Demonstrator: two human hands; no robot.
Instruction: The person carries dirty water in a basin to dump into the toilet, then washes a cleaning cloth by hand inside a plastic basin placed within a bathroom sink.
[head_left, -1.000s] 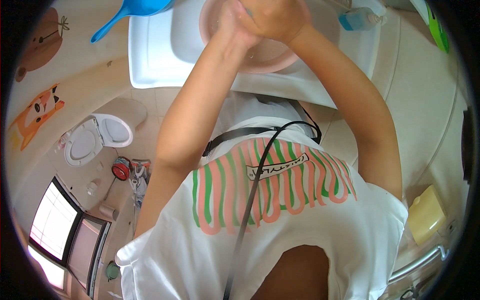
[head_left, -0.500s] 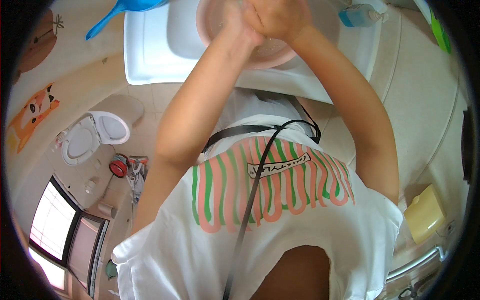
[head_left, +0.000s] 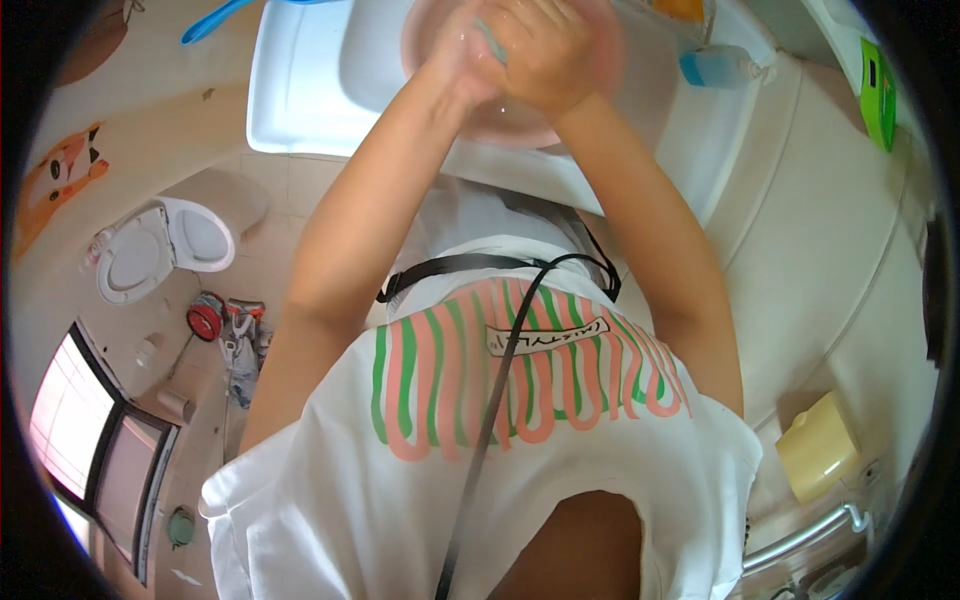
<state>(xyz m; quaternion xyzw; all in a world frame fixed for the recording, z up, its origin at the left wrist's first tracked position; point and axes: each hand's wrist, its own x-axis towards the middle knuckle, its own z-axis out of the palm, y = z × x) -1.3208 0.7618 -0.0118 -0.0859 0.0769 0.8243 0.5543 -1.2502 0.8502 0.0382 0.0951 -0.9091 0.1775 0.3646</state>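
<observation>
The left hand [head_left: 462, 58] and right hand [head_left: 548, 58] are pressing together around a small pale-teal piece [head_left: 490, 42], too hidden to identify, over the pink basin [head_left: 530, 138]. The basin is sitting in the white sink [head_left: 290, 100]; a pump bottle [head_left: 712, 68] of blue liquid is resting near the sink's right edge.

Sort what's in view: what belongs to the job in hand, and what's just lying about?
In the job:
pale green item, between left grip and right grip
pink basin, beneath
sink, under basin

Apparently just about:
blue bottle, untouched
blue handle
green item
yellow box
</observation>
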